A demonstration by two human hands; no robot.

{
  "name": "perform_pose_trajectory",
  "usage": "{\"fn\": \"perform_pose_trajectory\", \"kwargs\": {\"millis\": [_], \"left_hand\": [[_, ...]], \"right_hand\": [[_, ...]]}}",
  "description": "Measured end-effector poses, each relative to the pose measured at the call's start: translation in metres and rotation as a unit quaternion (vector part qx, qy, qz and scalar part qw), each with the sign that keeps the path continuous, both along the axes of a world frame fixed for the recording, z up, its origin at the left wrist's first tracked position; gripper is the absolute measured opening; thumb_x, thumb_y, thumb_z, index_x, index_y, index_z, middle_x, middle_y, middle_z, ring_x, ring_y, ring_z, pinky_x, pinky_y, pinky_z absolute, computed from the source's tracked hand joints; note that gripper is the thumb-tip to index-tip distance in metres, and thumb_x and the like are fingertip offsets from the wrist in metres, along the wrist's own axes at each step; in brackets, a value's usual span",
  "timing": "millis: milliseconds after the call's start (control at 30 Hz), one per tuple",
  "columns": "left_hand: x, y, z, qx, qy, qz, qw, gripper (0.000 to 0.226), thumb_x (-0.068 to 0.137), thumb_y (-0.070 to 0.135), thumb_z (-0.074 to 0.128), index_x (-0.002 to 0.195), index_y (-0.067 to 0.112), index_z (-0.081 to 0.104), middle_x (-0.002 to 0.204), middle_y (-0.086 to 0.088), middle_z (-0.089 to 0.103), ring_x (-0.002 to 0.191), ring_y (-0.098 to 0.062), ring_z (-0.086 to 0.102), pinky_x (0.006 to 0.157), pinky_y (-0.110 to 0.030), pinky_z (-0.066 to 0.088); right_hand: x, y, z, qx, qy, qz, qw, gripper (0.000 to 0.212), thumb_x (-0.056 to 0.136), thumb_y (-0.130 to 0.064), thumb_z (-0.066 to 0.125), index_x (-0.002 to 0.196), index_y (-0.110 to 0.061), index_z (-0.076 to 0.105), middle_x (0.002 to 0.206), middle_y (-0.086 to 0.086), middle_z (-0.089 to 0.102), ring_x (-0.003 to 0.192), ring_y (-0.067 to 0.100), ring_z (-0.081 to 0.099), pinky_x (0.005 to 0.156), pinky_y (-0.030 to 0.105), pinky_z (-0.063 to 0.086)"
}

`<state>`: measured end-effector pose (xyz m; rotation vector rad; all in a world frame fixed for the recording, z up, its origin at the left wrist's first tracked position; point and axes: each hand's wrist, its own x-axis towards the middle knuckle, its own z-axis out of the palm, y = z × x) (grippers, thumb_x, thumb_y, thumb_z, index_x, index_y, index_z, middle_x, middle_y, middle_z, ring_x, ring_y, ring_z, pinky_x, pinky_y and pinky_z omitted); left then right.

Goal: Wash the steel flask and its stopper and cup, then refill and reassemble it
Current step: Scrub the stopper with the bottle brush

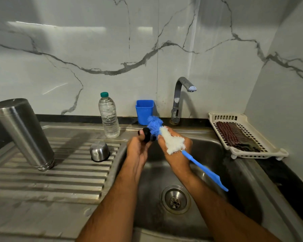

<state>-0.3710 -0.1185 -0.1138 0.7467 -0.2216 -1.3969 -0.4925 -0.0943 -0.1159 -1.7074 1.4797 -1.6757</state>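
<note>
My left hand (pixel 138 147) pinches the black stopper (pixel 146 135), mostly hidden. My right hand (pixel 177 152) grips the brush (pixel 175 142) over the sink (pixel 234 180).

Brushed steel flask (pixel 23 133) and ribbed steel drainboard (pixel 47 179) (dull sheen), glossy marble wall (pixel 94 41), bristly plastic brush (pixel 171 142).

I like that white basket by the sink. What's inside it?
A folded checked cloth, dark red and grey, lies in the white basket. Whatever might be under the cloth is covered, so it cannot be seen.
</note>
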Motion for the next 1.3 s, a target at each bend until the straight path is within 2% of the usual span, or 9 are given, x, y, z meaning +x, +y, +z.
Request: {"fn": "perform_pose_trajectory", "kwargs": {"millis": [133,267,367,433,633,800,967,1100,1300], "left_hand": [[-0.001,0.008,0.005,0.001,0.072,-0.027,0.997,0.018,0.103,0.004,0.048,0.115,-0.005,0.058,0.113,-0.025,0.062,0.103,-0.038,0.064,0.099,-0.052,0.053],[-0.005,0.011,0.005,0.015,0.142,-0.047,0.989,0.027,0.103,0.011,0.053,0.128,0.002,0.057,0.125,-0.029,0.059,0.114,-0.045,0.063,0.08,-0.053,0.06],[-0.001,0.007,0.004,0.036,0.151,-0.039,0.987,0.038,0.1,0.021,0.062,0.13,-0.002,0.056,0.116,-0.029,0.064,0.118,-0.041,0.064,0.096,-0.049,0.055],[0.002,0.004,0.003,0.043,0.143,-0.036,0.988,0.042,0.099,0.025,0.064,0.128,-0.004,0.057,0.11,-0.027,0.067,0.118,-0.038,0.065,0.097,-0.044,0.056],[-0.006,0.001,-0.002,0.022,0.062,-0.062,0.996,0.047,0.091,0.026,0.071,0.128,-0.001,0.062,0.122,-0.023,0.07,0.102,-0.033,0.073,0.061,-0.037,0.063],[-0.001,-0.005,-0.007,0.014,-0.02,0.007,1.0,0.058,0.08,0.021,0.081,0.127,-0.005,0.061,0.12,-0.023,0.071,0.107,-0.033,0.072,0.094,-0.048,0.059],[0.0,-0.006,-0.005,0.035,-0.094,0.048,0.994,0.028,0.081,0.006,0.083,0.1,0.0,0.063,0.106,-0.022,0.072,0.098,-0.033,0.072,0.087,-0.045,0.061],[0.003,-0.011,-0.004,0.053,-0.118,0.079,0.988,0.043,0.076,0.006,0.087,0.109,-0.001,0.061,0.108,-0.023,0.072,0.099,-0.035,0.073,0.09,-0.049,0.06],[0.005,-0.014,-0.001,0.035,-0.123,0.109,0.986,0.046,0.075,0.003,0.087,0.112,-0.007,0.062,0.096,-0.017,0.074,0.086,-0.027,0.073,0.092,-0.048,0.059]], "right_hand": [[0.002,0.007,0.008,-0.001,-0.061,-0.028,0.998,0.008,0.089,-0.021,0.078,0.084,-0.02,0.073,0.075,0.015,0.069,0.058,0.006,0.052,0.055,0.009,0.042],[-0.01,0.019,-0.005,0.051,-0.151,0.126,0.979,0.028,0.1,-0.014,0.064,0.126,-0.022,0.065,0.111,-0.028,0.07,0.105,-0.018,0.059,0.087,0.006,0.046],[0.003,0.015,-0.001,0.061,-0.038,0.025,0.997,0.011,0.094,-0.017,0.07,0.084,-0.022,0.068,0.073,-0.019,0.059,0.064,-0.004,0.056,0.066,0.015,0.044],[0.017,0.012,0.004,0.039,-0.02,-0.028,0.999,0.036,0.088,-0.014,0.074,0.061,-0.022,0.052,0.051,-0.016,0.039,0.049,0.0,0.036,0.055,0.022,0.036],[0.007,0.011,-0.001,-0.012,-0.036,-0.017,0.999,0.008,0.088,-0.01,0.076,0.084,-0.005,0.072,0.067,0.008,0.062,0.062,0.012,0.053,0.061,0.033,0.051],[0.004,0.011,0.01,0.006,0.011,-0.024,1.0,0.012,0.09,-0.019,0.076,0.098,-0.01,0.076,0.079,0.002,0.07,0.067,0.007,0.06,0.063,0.002,0.041],[-0.006,0.003,0.049,0.012,-0.025,-0.055,0.998,0.036,0.071,-0.027,0.087,0.096,-0.009,0.068,0.086,0.001,0.069,0.078,0.018,0.067,0.069,0.035,0.058],[-0.011,-0.003,0.103,0.064,0.058,-0.031,0.996,0.034,0.062,-0.023,0.094,0.079,-0.022,0.065,0.073,-0.01,0.063,0.068,0.007,0.061,0.056,0.014,0.044],[0.0,-0.028,0.157,0.076,0.116,0.005,0.99,0.034,0.064,-0.028,0.095,0.08,-0.015,0.067,0.077,-0.003,0.068,0.07,0.01,0.064,0.058,0.023,0.052]]}}
